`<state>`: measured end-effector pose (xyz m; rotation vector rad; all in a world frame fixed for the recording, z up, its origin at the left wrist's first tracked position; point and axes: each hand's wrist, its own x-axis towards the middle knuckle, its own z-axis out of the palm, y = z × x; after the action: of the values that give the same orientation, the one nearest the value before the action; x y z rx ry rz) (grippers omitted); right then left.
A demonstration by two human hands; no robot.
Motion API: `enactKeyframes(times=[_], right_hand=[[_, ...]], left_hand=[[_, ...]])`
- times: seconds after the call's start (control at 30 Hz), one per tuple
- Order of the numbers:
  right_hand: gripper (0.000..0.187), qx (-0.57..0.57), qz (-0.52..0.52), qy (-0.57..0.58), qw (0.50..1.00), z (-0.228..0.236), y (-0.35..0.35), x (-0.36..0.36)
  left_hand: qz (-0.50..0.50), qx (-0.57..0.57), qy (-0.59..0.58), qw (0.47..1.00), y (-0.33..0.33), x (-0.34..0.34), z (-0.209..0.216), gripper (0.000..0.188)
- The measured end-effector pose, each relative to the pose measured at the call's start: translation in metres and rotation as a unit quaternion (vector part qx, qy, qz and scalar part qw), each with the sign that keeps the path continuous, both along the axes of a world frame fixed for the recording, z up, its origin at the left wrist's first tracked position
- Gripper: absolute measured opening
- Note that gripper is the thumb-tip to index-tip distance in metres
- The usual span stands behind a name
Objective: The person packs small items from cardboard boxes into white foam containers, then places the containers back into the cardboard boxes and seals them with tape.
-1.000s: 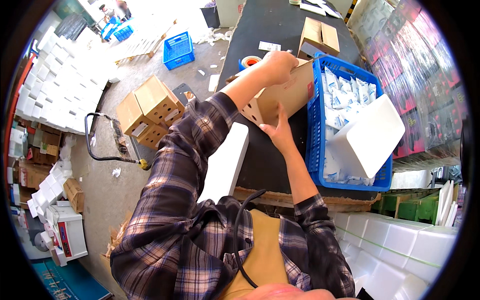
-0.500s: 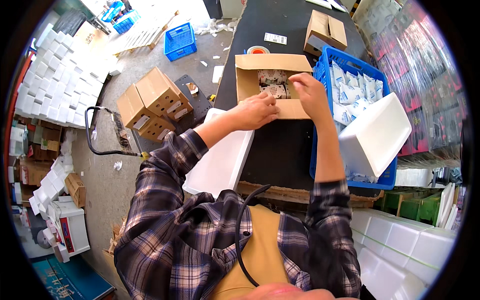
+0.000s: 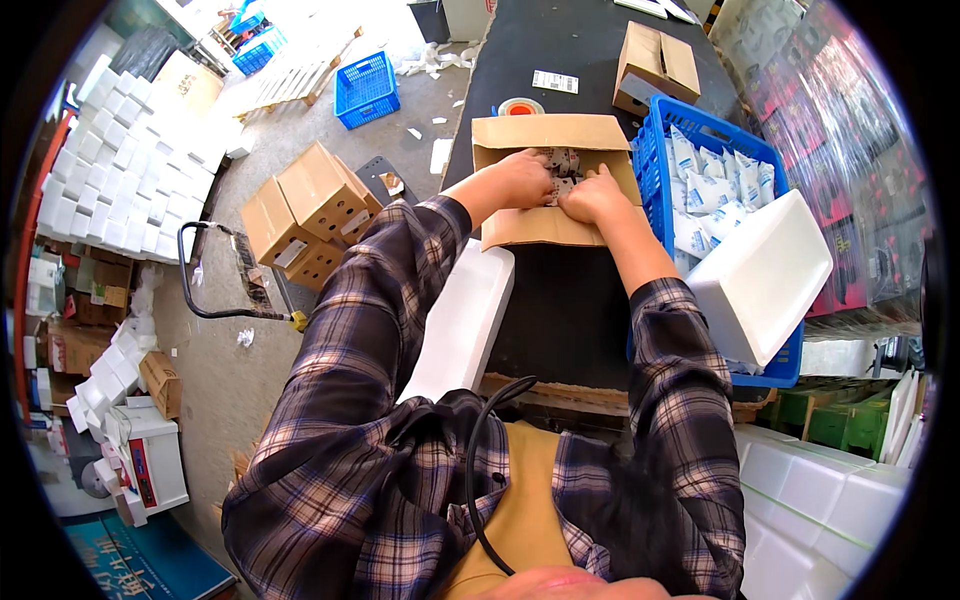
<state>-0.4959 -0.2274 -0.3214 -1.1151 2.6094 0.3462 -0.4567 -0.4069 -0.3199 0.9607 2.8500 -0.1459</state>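
An open cardboard box [image 3: 545, 227] stands on the dark table in front of me, its near and far flaps folded outward. Inside lie white packets [image 3: 563, 160] with dark and reddish print. My left hand [image 3: 522, 178] reaches in over the box's left side, fingers bent down around a packet. From the right, my right hand [image 3: 597, 195] has its fingers curled on the packets. Both sets of fingertips are partly hidden among them.
At the right a blue crate [image 3: 655, 190] holds several white-and-blue pouches [image 3: 715, 190], with a white foam box [image 3: 765, 285] tilted on top. A white foam lid [image 3: 465, 320] lies left of me. Another carton [image 3: 655, 65] and a tape roll [image 3: 520, 106] are farther back. Stacked cartons [image 3: 310, 205] stand on a trolley.
Both hands have moved into the box: the left from the near flap forward, the right down from above the right side. The near flap now tilts differently, and the view has shifted slightly.
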Motion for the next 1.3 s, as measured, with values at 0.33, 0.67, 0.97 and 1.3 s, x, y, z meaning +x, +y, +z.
enactKeyframes(times=[0.33, 0.67, 0.97, 1.3], right_hand=[[0.088, 0.039, -0.099, 0.137, 0.985, 0.115, 0.023, 0.025], [0.111, -0.174, -0.129, 0.178, 0.96, 0.048, 0.044, 0.058], [0.102, -0.252, -0.209, 0.205, 0.922, -0.012, 0.071, 0.062], [0.09, -0.371, -0.183, 0.206, 0.887, -0.046, 0.067, 0.056]], left_hand=[[0.181, -0.145, -0.04, 0.972, -0.058, 0.025, 0.109, 0.014], [0.25, -0.021, -0.094, 0.963, 0.011, -0.062, 0.015, 0.043], [0.195, 0.05, -0.093, 0.975, -0.043, -0.021, 0.042, 0.051], [0.113, 0.138, 0.055, 0.982, -0.079, -0.009, -0.023, 0.048]])
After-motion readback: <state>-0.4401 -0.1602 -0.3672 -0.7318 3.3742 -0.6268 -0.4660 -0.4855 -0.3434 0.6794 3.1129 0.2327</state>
